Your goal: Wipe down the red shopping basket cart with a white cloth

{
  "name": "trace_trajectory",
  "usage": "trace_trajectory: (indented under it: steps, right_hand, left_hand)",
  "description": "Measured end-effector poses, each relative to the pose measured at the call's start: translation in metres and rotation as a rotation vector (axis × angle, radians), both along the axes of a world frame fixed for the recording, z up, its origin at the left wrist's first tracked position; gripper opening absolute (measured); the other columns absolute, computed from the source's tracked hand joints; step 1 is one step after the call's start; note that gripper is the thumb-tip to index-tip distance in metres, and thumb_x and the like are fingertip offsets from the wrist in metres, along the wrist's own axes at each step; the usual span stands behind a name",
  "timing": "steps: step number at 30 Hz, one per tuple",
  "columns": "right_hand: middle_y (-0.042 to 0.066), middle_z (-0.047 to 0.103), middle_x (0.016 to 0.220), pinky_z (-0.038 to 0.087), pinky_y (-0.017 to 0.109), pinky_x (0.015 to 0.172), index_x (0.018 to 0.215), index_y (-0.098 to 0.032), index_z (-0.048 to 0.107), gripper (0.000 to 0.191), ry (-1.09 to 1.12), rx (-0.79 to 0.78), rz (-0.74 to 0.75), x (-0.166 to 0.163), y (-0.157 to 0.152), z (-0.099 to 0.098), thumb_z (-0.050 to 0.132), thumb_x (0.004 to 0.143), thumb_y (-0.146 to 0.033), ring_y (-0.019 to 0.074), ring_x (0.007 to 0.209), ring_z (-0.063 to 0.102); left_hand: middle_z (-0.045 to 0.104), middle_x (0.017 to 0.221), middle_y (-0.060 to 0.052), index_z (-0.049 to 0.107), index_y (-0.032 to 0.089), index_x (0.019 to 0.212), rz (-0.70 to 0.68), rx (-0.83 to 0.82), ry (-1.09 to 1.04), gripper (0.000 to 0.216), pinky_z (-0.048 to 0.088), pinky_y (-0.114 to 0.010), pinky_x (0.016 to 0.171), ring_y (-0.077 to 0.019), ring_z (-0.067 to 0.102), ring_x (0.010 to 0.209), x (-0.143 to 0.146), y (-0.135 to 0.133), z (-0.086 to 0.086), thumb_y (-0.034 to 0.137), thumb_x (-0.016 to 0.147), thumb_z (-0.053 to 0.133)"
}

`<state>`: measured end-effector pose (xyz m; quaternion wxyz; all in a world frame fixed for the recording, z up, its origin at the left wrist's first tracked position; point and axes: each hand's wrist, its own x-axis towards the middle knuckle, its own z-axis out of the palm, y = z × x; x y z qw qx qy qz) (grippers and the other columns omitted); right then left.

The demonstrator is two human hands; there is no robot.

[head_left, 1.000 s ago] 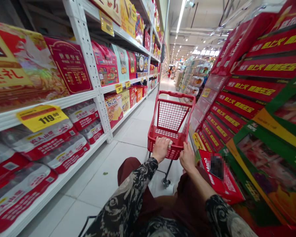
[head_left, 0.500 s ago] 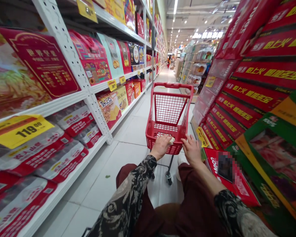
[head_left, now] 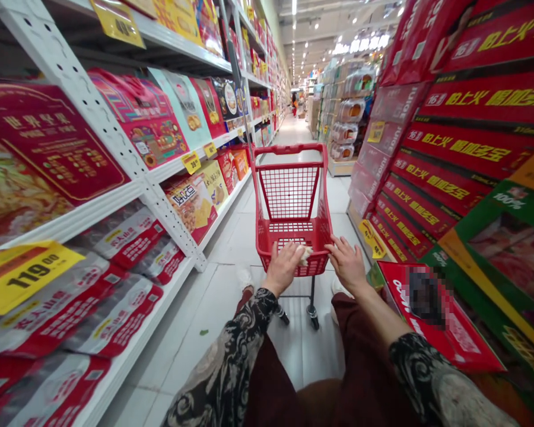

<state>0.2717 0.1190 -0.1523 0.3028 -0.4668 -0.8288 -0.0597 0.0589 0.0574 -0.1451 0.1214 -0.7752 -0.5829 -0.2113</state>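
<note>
A small red plastic shopping cart [head_left: 289, 226] stands between my legs with a mesh basket and a raised bar at its far end. My left hand [head_left: 283, 268] is closed over the near rim, with a crumpled white piece [head_left: 307, 255] that looks like tissue or a glove showing at its fingertips. At the near right corner, my right hand [head_left: 347, 262] has its fingers bent on the cart's rim. Nothing else shows in that hand. The fingertips of both hands are partly hidden. No goods are visible in the basket.
White shelving [head_left: 129, 201] with gift boxes and bottle packs lines the left. Stacked red drink cartons [head_left: 467, 145] and a green box [head_left: 507, 237] crowd the right, near a red box [head_left: 440, 320]. A person [head_left: 294, 105] stands far down the tiled aisle [head_left: 231, 237].
The cart and both hands have shifted slightly left in view as my head turned. My left shoe has come into sight beside the cart. The hands keep their places on the rim.
</note>
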Motion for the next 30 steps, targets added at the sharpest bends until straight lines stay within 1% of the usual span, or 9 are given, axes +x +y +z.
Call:
trace_trajectory:
  steps: [3, 4, 7, 13, 18, 22, 26, 28, 30]
  right_hand:
    - [0.007, 0.051, 0.138, 0.033, 0.060, 0.099, 0.110, -0.025, 0.062, 0.025, -0.010, -0.036, 0.007, 0.001, 0.003, 0.004, 0.044, 0.092, -0.023, 0.0304, 0.129, 0.043]
    - [0.006, 0.051, 0.138, 0.033, 0.060, 0.099, 0.108, -0.025, 0.062, 0.025, -0.017, -0.044, 0.012, 0.000, 0.004, 0.005, 0.044, 0.092, -0.023, 0.0304, 0.129, 0.043]
    - [0.007, 0.051, 0.138, 0.034, 0.059, 0.098, 0.105, -0.025, 0.063, 0.023, -0.042, -0.051, 0.022, -0.003, 0.005, 0.010, 0.044, 0.091, -0.024, 0.0309, 0.129, 0.043]
    - [0.010, 0.052, 0.137, 0.036, 0.057, 0.097, 0.103, -0.023, 0.064, 0.025, -0.065, -0.060, 0.029, -0.013, 0.006, 0.020, 0.042, 0.092, -0.027, 0.0315, 0.128, 0.043]
    - [0.013, 0.051, 0.137, 0.037, 0.055, 0.096, 0.104, -0.021, 0.064, 0.027, 0.018, -0.040, 0.040, -0.016, 0.004, 0.010, 0.041, 0.092, -0.028, 0.0302, 0.126, 0.045]
    - [0.014, 0.048, 0.139, 0.038, 0.056, 0.096, 0.110, -0.021, 0.061, 0.030, 0.124, -0.031, -0.005, -0.018, 0.001, -0.001, 0.038, 0.092, -0.027, 0.0296, 0.126, 0.045]
    - [0.011, 0.049, 0.139, 0.035, 0.057, 0.098, 0.109, -0.023, 0.061, 0.028, 0.135, -0.057, -0.023, -0.017, -0.002, -0.002, 0.039, 0.093, -0.027, 0.0286, 0.127, 0.045]
    - [0.010, 0.048, 0.141, 0.033, 0.058, 0.100, 0.109, -0.025, 0.062, 0.027, 0.119, -0.071, -0.028, -0.016, -0.003, 0.000, 0.040, 0.093, -0.028, 0.0291, 0.128, 0.044]
    - [0.008, 0.046, 0.142, 0.032, 0.059, 0.101, 0.109, -0.025, 0.061, 0.026, 0.107, -0.091, -0.026, -0.014, -0.003, 0.002, 0.042, 0.093, -0.028, 0.0298, 0.129, 0.042]
  left_hand:
    - [0.055, 0.133, -0.010, 0.052, 0.024, 0.125, 0.138, -0.008, -0.013, 0.038, 0.018, -0.058, 0.111, -0.0226, 0.046, 0.128, -0.037, -0.014, 0.001, 0.015, 0.091, 0.038]
    - [0.055, 0.133, -0.011, 0.053, 0.023, 0.124, 0.154, -0.015, -0.010, 0.038, 0.018, -0.058, 0.111, -0.0229, 0.045, 0.129, -0.046, -0.017, 0.002, 0.014, 0.091, 0.038]
    - [0.055, 0.133, -0.011, 0.054, 0.023, 0.123, 0.177, -0.030, -0.014, 0.038, 0.018, -0.059, 0.111, -0.0229, 0.043, 0.130, -0.058, -0.019, 0.004, 0.013, 0.090, 0.039]
    - [0.055, 0.133, -0.011, 0.054, 0.024, 0.123, 0.209, -0.082, -0.033, 0.040, 0.015, -0.062, 0.110, -0.0237, 0.044, 0.130, -0.059, -0.011, 0.013, 0.013, 0.088, 0.040]
    - [0.055, 0.133, -0.011, 0.054, 0.024, 0.123, 0.237, -0.106, -0.059, 0.039, 0.017, -0.063, 0.109, -0.0247, 0.043, 0.129, -0.058, -0.010, 0.017, 0.014, 0.089, 0.039]
    - [0.056, 0.132, -0.012, 0.054, 0.023, 0.123, 0.155, -0.064, -0.099, 0.038, 0.020, -0.059, 0.109, -0.0247, 0.046, 0.126, -0.030, -0.004, 0.011, 0.015, 0.088, 0.042]
    - [0.056, 0.132, -0.012, 0.053, 0.022, 0.125, 0.052, 0.008, -0.152, 0.038, 0.016, -0.055, 0.111, -0.0237, 0.046, 0.126, -0.004, 0.003, 0.001, 0.017, 0.089, 0.042]
    - [0.056, 0.131, -0.012, 0.053, 0.023, 0.125, 0.037, 0.042, -0.161, 0.038, 0.013, -0.054, 0.112, -0.0234, 0.047, 0.126, -0.006, 0.002, -0.005, 0.018, 0.089, 0.042]
    - [0.058, 0.129, -0.011, 0.054, 0.025, 0.125, 0.020, 0.075, -0.151, 0.038, 0.008, -0.053, 0.113, -0.0223, 0.049, 0.123, -0.018, 0.000, -0.010, 0.018, 0.089, 0.043]
